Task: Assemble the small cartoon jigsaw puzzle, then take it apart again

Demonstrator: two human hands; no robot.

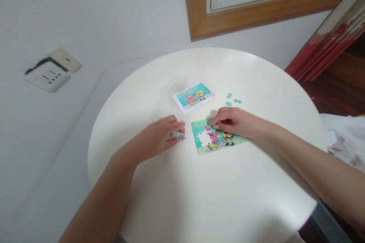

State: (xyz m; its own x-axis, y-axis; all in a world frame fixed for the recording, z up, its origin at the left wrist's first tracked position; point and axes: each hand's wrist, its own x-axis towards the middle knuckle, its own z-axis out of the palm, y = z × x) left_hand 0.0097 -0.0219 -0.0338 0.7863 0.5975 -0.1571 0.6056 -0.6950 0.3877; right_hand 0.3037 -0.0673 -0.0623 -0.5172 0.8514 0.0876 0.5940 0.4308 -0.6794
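A jigsaw puzzle (199,148) with cartoon figures lies on the white table, with a white gap in its left half. Over its upper middle, my right hand (235,121) has its fingertips pinched together. What is between them is hidden by the fingers. Left of the puzzle, my left hand (161,136) rests on the table, its thumb and forefinger closed on a small pink and teal puzzle piece (181,136). Another pink piece (183,123) shows by its upper fingers. Behind the puzzle lies a picture card (189,98) with the same cartoon scene.
Several loose teal puzzle pieces (229,104) lie beyond my right hand. The round white table (205,197) stands against a wall with a socket (49,76) and a wood-framed window (196,26). A red and cream curtain (316,53) hangs at the right.
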